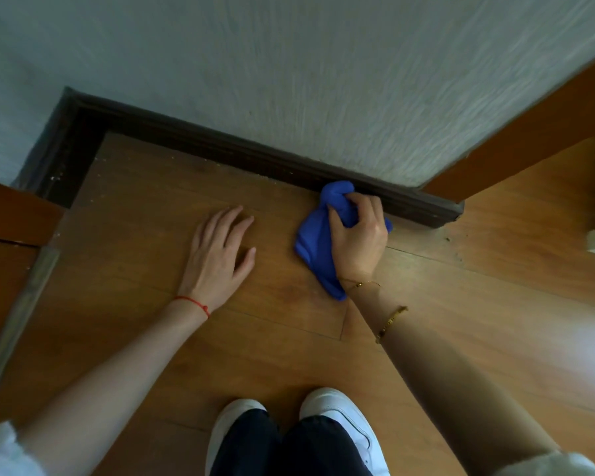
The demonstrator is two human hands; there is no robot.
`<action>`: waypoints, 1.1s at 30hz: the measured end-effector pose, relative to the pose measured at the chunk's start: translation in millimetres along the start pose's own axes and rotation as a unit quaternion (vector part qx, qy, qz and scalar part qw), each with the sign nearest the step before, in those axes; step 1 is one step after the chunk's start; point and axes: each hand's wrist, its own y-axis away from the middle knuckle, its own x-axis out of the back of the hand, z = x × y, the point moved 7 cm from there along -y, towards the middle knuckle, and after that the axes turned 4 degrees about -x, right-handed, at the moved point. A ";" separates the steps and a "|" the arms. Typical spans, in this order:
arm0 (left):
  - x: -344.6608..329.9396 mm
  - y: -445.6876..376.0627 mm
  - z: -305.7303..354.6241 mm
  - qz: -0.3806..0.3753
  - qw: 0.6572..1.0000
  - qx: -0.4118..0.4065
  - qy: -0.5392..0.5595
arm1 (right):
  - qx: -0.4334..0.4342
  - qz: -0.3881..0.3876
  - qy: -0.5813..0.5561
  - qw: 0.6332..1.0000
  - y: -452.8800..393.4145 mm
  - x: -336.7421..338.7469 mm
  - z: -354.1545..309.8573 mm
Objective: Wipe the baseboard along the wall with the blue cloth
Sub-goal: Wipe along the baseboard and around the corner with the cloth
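Note:
A dark brown baseboard (220, 146) runs along the foot of the pale textured wall (323, 80), from a left corner to its right end by a door frame. My right hand (358, 235) is shut on a bunched blue cloth (315, 242). The cloth's upper lump presses against the baseboard near its right end, and its tail trails on the floor under my wrist. My left hand (220, 249) lies flat on the wooden floor (152, 218) with fingers spread, holding nothing, a little left of the cloth.
Pale crumbs and dust lie along the floor at the baseboard and in the left corner (97, 159). A wooden door frame (529, 132) stands at the right, another wooden edge (11, 214) at the left. My white shoes (337, 417) are at the bottom.

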 end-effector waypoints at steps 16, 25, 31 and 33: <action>-4.8 0.9 -5.4 0.039 0.999 -0.025 -0.016 | -0.033 0.009 -0.034 0.999 3.6 -17.8 -13.9; -2.5 0.0 -6.1 0.052 0.998 -0.025 -0.008 | -0.035 0.046 -0.015 0.998 3.0 -6.3 -1.4; -3.6 0.0 -7.7 0.065 0.998 -0.026 -0.007 | 0.026 -0.045 -0.059 0.997 4.3 -65.1 -51.7; -3.1 -0.3 -7.7 0.068 0.997 -0.026 -0.006 | 0.032 -0.040 -0.055 0.997 2.9 -59.9 -49.0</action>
